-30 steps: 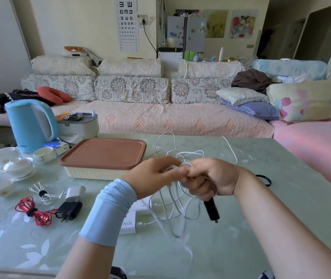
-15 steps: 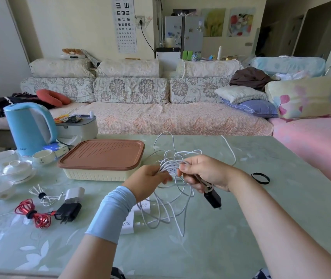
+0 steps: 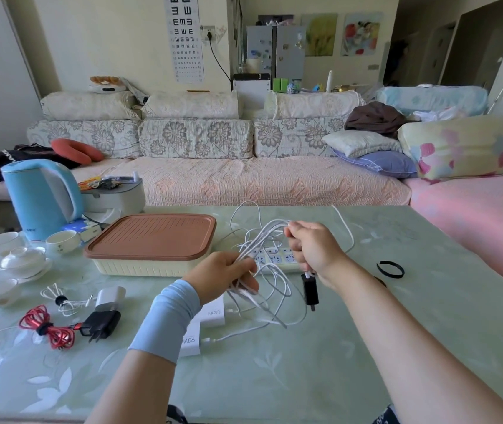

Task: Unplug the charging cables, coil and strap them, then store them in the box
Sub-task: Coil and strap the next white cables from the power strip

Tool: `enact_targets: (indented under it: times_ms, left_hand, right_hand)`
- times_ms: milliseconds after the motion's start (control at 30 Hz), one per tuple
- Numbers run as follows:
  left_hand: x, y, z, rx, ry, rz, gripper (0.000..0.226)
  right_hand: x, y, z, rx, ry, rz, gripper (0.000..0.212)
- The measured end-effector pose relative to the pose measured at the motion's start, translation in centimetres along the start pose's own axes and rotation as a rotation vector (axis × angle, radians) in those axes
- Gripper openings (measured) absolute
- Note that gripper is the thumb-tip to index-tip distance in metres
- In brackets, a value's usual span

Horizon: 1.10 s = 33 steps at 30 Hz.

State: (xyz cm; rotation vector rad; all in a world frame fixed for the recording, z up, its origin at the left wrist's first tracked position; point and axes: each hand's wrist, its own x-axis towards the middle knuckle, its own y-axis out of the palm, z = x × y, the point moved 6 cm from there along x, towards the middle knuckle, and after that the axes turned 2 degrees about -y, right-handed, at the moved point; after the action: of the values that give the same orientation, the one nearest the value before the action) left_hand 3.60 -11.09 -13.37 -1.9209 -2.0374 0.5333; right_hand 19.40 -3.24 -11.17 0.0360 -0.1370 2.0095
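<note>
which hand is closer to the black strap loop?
Right. The right hand, gripping the white cable, is just left of the black strap loop; the left hand is farther left.

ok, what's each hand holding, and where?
Both hold the tangled white charging cable: left hand grips the lower end of its loops, right hand the upper end; the black plug dangles below the right hand.

Loose tangled loops of white cable [image 3: 262, 240], lifted; black plug [image 3: 310, 290] dangling; box [image 3: 152, 237], brown lid on; black strap [image 3: 389, 263] flat, right.
</note>
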Motion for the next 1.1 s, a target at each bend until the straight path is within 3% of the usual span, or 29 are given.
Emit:
enact_targets:
  times_ms: [100,267,333,433,500,567,733,767,900,1000,1100]
  left_hand:
    - [-0.3,-0.2,-0.3,-0.258,0.022,-0.102,0.027]
    - [-1.2,0.6,-1.0,-0.885,0.008,0.042,0.025]
    - [-1.0,0.2,-1.0,-1.003,-0.002,-0.033,0.024]
    - [-0.8,-0.5,-0.3,-0.730,0.012,-0.256,0.025]
    - [-0.8,-0.4,-0.3,-0.524,0.033,-0.312,0.024]
    - [-0.9,0.4,-0.7,-0.379,0.034,-0.272,0.024]
    - [-1.2,4.6,-1.1,-0.164,-0.067,0.049,0.023]
    - [-1.2,4.9,-1.2,-0.171,-0.065,0.068,0.022]
    - [-1.5,4.5,-2.1,-0.320,0.037,0.084,0.020]
    - [-1.3,3.4,-2.1,-0.499,0.065,0.095,0.023]
    - [-1.2,2.3,-1.7,-0.451,0.137,0.050,0.025]
  right_hand:
    - [0.0,0.5,-0.1,0.059,0.058,0.043,0.029]
    - [-0.9,1.5,-0.4,-0.112,0.146,0.200,0.021]
    - [-1.4,2.4,-0.5,-0.083,0.201,0.263,0.022]
    - [-1.9,3.4,-0.5,-0.008,0.270,0.319,0.043]
    - [-1.7,3.5,-0.5,-0.001,0.247,0.285,0.058]
    - [-1.4,3.3,-0.7,-0.008,0.211,0.215,0.064]
    - [-0.9,3.6,-1.2,0.060,0.169,0.173,0.054]
    - [-1.0,3.5,-1.1,0.054,0.163,0.176,0.045]
    - [-0.7,2.8,-0.7,0.093,0.133,0.207,0.043]
    - [-0.2,1.6,-0.4,0.332,0.149,0.136,0.028]
    - [0.0,0.3,-0.3,0.526,0.179,0.063,0.023]
